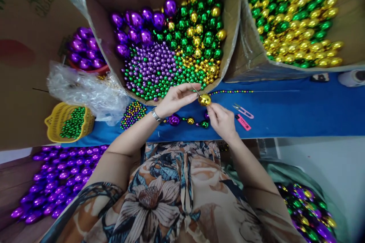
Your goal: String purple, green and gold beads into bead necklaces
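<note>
My left hand (181,97) is closed in a pinch on a thin needle (195,89). At the needle's lower end is a large shiny gold bead (204,100), gripped from below by the fingertips of my right hand (222,121). A bead string lies on the blue cloth between my wrists, with a large purple bead (173,120), a small gold bead (190,120) and a green bead (204,124) on it. A thin strand of tiny beads (236,92) runs right from behind the gold bead, ending in bare thread. Whether the needle passes through the bead is hidden.
Behind my hands stands a cardboard box (232,51) of purple, green and gold beads. A second box (251,59) is at right. Thread snips (244,111) and a pink cutter (243,122) lie right. A yellow basket (51,121), plastic bag (82,87) and mixed small beads (133,114) sit left.
</note>
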Demonstrator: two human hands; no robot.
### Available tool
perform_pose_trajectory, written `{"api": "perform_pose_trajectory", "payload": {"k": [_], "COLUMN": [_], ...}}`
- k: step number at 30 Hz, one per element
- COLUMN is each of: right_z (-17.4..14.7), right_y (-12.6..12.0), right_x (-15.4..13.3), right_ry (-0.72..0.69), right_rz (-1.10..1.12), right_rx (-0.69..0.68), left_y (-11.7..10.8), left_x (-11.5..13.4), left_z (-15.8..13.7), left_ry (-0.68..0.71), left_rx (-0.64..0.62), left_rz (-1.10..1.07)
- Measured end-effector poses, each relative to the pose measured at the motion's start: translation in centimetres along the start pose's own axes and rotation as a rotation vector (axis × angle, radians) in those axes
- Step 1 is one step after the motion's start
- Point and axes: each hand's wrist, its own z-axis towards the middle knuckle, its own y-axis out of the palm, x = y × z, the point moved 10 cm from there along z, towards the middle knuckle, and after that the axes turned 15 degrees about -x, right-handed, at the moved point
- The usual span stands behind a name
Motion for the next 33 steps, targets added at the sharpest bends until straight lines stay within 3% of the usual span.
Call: {"api": "perform_pose_trajectory", "payload": {"k": [5,8,11,15,19,22,25,28,30,33], "right_z": [-0.8,-1.2,-1.3,-1.3,-1.2,-1.2,-1.3,-1.2,-1.2,-1.1], "right_y": [0.0,0.7,1.4,1.8,2.1,2.9,3.4,3.4,3.2,3.0], "right_x": [0.9,1.4,1.5,1.2,0.9,0.9,0.8,0.5,0.3,0.0], "right_ry": [0.014,0.016,0.011,-0.005,-0.018,-0.008,0.001,-0.008,-0.02,-0.025], "right_rz": [0.013,0.017,0.021,0.005,-0.035,-0.065,-0.083,-0.111,-0.135,-0.158], "right_rx": [0.047,0.044,0.037,0.036,0.03,-0.002,-0.018,-0.015,-0.004,0.003], "left_y": [-9.1,-12.7,-13.1,-10.6,-9.2,-9.3,-9.5,-8.1,-6.8,-5.8], "left_x": [1.7,2.5,1.9,-0.3,-1.8,-1.5,-1.7,-2.5,-2.4,-2.1], "left_z": [-1.9,-2.7,-2.3,-1.3,-1.1,-1.2,-1.4,-1.4,-1.4,-1.5], "left_ry": [0.07,0.025,-0.056,-0.168,-0.222,-0.146,-0.052,-0.05,-0.052,-0.041], "left_rx": [0.411,0.503,0.431,0.26,0.28,0.348,0.36,0.292,0.252,0.218], "left_rz": [0.287,0.521,0.699,1.006,1.193,1.01,0.472,-0.029,-0.167,-0.202]}}
